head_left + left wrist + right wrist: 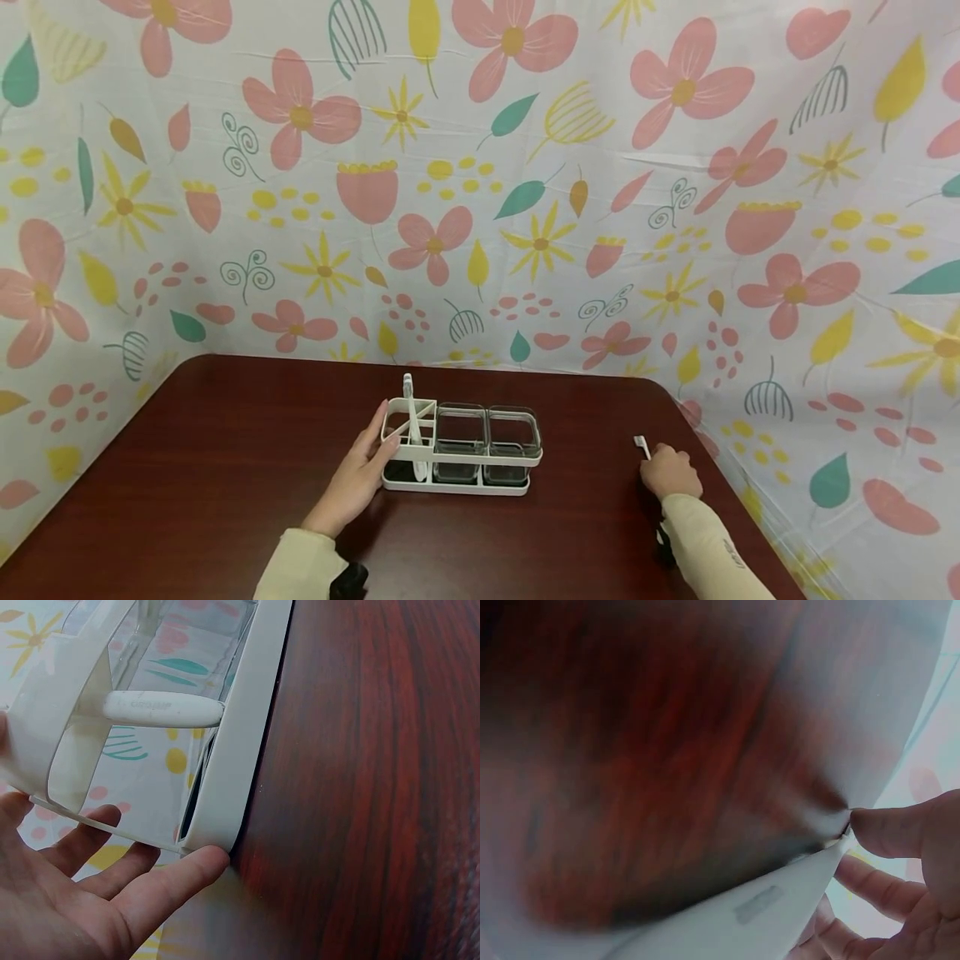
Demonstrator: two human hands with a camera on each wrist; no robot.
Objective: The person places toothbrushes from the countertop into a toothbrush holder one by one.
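Note:
A white toothbrush holder [472, 457] stands on the table, and my left hand [351, 483] grips its left end. The thumb lies at the front of the upper rim; in the left wrist view, fingers [176, 881] touch the lower edge. One white toothbrush [412, 421] leans upright in the left compartment, bristles up, its handle end near the base. Two clear square cups [461, 429] sit in the other compartments. Over at the right, my right hand [671, 472] pinches another white toothbrush [642, 446], whose head sticks out past the fingers. Its handle [742, 922] looms large in the right wrist view.
The dark red-brown wooden table [225, 467] has rounded far corners. A white curtain [480, 167] printed with flowers and leaves hangs behind it and along both sides. My right hand is close to the table's right edge.

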